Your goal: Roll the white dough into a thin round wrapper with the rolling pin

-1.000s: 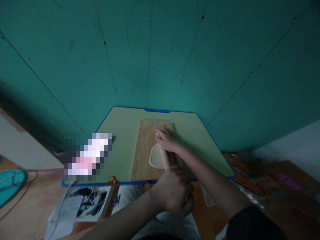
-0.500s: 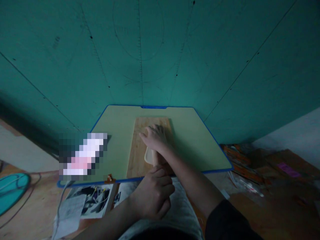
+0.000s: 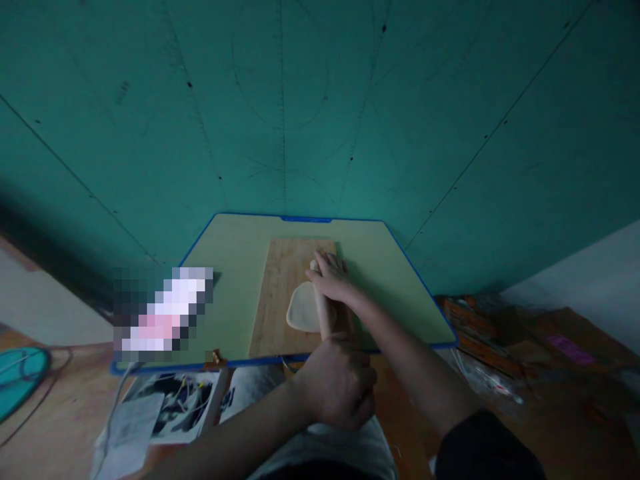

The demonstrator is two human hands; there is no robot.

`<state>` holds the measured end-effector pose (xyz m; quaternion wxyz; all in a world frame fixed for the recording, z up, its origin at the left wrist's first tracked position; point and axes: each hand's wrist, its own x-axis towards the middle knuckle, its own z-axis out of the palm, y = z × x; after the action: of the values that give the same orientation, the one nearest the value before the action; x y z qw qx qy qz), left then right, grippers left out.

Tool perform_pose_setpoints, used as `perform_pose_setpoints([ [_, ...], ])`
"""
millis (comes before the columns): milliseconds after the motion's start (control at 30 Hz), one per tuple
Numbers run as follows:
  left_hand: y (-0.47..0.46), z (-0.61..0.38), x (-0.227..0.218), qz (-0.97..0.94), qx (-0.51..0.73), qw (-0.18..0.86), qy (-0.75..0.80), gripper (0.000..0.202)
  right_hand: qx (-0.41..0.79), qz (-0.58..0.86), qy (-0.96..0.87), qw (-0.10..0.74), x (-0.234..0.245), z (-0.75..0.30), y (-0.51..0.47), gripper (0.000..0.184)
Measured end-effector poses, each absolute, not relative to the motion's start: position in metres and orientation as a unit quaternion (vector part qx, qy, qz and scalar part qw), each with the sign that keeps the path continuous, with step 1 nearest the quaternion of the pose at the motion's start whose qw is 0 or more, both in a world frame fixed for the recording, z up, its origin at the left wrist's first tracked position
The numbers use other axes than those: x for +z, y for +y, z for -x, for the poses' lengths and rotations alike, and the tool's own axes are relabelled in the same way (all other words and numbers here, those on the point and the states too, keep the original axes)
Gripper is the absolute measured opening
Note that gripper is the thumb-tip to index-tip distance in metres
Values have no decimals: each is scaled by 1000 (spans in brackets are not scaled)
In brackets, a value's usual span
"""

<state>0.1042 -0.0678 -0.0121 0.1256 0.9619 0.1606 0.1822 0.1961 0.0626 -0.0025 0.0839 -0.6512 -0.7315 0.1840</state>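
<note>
Pale green table top point(image 3: 385, 287), with a blue edge point(image 3: 420, 281) around it. In the middle, a flat wooden board point(image 3: 270, 293), its near end right by the table's near side. On the board, toward the near end, a thin, flat, roundish bit of pale dough point(image 3: 301, 310). Over on the left, a long bright thing point(image 3: 173, 307), white and pink and lying on a slant, maybe a screen, but too blocky to tell. Between that and the board, right at the near edge, a small orange-brown bit point(image 3: 216, 359).

Wooden board point(image 3: 280, 277), seemingly smooth dough point(image 3: 301, 309).
</note>
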Motion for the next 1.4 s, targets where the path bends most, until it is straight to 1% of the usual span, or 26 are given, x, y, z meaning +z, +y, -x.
perform_pose_setpoints([
  [100,-72,-85,-18,-956,205,125,167,11,130,641,-752,80,5,-188,61,66],
  [167,-76,-70,-21,-951,222,131,169,10,98,618,-776,77,11,-177,60,59],
  [233,-78,-58,-21,-945,235,145,177,6,100,611,-782,69,17,-164,60,55],
  [267,-79,-54,-21,-940,241,156,182,2,115,618,-775,65,20,-158,60,60],
  [333,-80,-51,-18,-933,252,173,190,7,149,636,-754,69,22,-148,59,73],
  [367,-79,-52,-17,-932,254,177,191,10,157,641,-747,81,22,-146,59,76],
  [400,-79,-55,-16,-933,252,175,189,11,155,642,-744,97,20,-146,59,74],
  [467,-77,-64,-15,-942,233,159,181,9,140,641,-744,127,15,-152,59,61],
  [533,-74,-78,-13,-954,202,140,170,9,142,647,-738,130,8,-165,61,50],
  [567,-72,-85,-12,-959,187,134,164,11,150,650,-734,124,5,-173,62,49],
  [667,-68,-106,-6,-966,161,136,152,12,183,662,-719,107,-1,-196,65,54],
  [800,-67,-120,1,-966,158,139,153,12,204,673,-705,93,-1,-211,63,63],
  [967,-72,-106,-10,-964,159,123,173,14,140,682,-713,84,7,-200,56,65],
  [1033,-76,-93,-17,-962,168,124,178,12,110,664,-734,92,10,-187,54,62],
  [1100,-80,-78,-21,-952,200,140,185,5,94,641,-755,104,11,-173,54,55],
  [1133,-82,-70,-21,-944,225,153,189,5,94,631,-762,110,10,-166,54,50],
  [1200,-85,-58,-21,-925,275,177,194,17,102,616,-772,121,8,-155,55,43],
  [1267,-85,-54,-20,-915,301,187,192,24,113,610,-773,129,6,-152,58,39],
  [1333,-84,-60,-20,-921,291,182,186,22,129,614,-768,131,3,-157,61,38],
  [1400,-80,-73,-19,-938,248,164,180,11,145,620,-760,128,0,-170,63,41],
])
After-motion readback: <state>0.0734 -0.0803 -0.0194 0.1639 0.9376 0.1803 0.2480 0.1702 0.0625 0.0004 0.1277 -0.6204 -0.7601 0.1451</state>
